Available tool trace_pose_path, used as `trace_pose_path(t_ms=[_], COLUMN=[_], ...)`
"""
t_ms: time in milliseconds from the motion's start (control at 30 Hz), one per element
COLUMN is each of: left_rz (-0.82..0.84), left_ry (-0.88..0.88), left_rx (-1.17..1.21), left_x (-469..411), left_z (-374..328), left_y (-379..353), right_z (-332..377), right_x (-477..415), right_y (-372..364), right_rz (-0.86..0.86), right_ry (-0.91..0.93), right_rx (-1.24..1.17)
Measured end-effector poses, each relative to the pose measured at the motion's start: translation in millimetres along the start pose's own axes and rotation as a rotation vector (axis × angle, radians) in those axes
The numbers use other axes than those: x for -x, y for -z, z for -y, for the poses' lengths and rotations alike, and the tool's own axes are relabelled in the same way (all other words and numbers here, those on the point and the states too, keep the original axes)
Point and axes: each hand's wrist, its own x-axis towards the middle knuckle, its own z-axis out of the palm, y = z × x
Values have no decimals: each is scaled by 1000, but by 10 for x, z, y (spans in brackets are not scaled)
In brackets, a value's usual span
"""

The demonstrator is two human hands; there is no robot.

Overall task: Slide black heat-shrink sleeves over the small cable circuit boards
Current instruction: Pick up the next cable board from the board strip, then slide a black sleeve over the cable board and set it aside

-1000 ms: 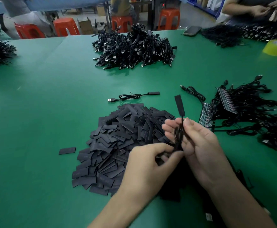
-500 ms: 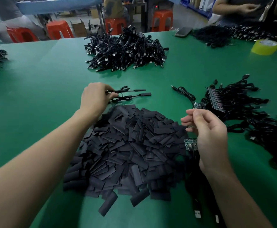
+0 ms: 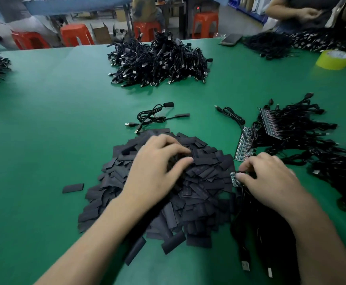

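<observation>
One cable point(image 3: 152, 115) released; left hand point(image 3: 157, 171) now grips sleeves point(image 3: 206, 174).

Assembly workshop | green worktable point(image 3: 44, 120) | cable piles point(image 3: 157, 60) | plastic stools point(image 3: 75, 36)

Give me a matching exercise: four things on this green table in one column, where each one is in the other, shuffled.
1. yellow roll of tape
2. lone flat black heat-shrink sleeve
3. small green circuit board
4. left hand

A. pinched by the right hand
B. far right of the green table
C. on the pile of black sleeves
D. alone, left of that pile

Pairs: 1-B, 2-D, 3-A, 4-C
</observation>
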Motion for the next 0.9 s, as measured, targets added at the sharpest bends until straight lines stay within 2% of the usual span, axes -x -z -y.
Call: trace_pose_path(t_ms=[100, 167, 233, 333, 400, 500, 633, 900], left_rz=[-2, -17, -26, 3, 34, 82, 93, 110], left_ry=[20, 39, 49, 74, 148, 275, 350, 461], left_rx=[80, 134, 196, 349, 509, 714, 979, 1141], left_x=[181, 274, 351, 428, 446, 446, 472, 486], left_z=[-80, -128, -203, -337, -399, -404, -344, -263], left_y=[4, 11, 8, -30, -55, -63, -28, 10], right_z=[-24, -73, -127, -59, 53, 231, 365, 503], right_x=[-13, -30, -33, 45, 111, 179, 219, 207], right_y=[29, 66, 150, 300, 321, 258, 154, -39], right_rz=[50, 77, 126, 249, 308, 321, 226, 264], right_ry=[16, 33, 56, 190, 283, 338, 365, 397], right_rx=[7, -98, -332, -791, -962, -1057, -1102, -1220])
